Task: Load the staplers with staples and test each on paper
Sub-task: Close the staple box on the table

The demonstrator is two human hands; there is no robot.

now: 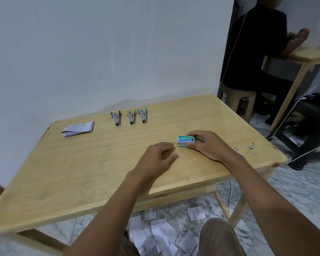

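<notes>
1. Pale wall backs a light wooden table [81, 172]. Off to the right, a second person [257, 52] sits at another table.
2. Three small staplers lie in a row at the far side, all swung open with their metal channels showing: a green-handled stapler [116, 118], a yellow-handled stapler [131, 117] and a blue-handled stapler [143, 116]. They sit close together but do not touch.
3. A stack of printed paper slips [79, 128] lies well to the left of the staplers, near the far left corner.
4. The right hand [209, 145] grips the staple box [185, 140], a small green "No 10" carton, with fingers curled over its far edge and the thumb against the near side. The box rests on the table, right of centre and well apart from the staplers.
5. The left hand [158, 157] lies on the table just beside the box, its fingers loosely bent and holding nothing.
6. Loose staple strips [250, 147] are scattered near the right edge of the table, and scattered paper slips [159, 235] litter the floor beneath it.
7. Judging progress: the staplers are open and ready, but I cannot tell whether any channel holds staples. The box looks closed, so loading seems about to begin. Filling all three, closing them and testing each on a slip appears to remain.
</notes>
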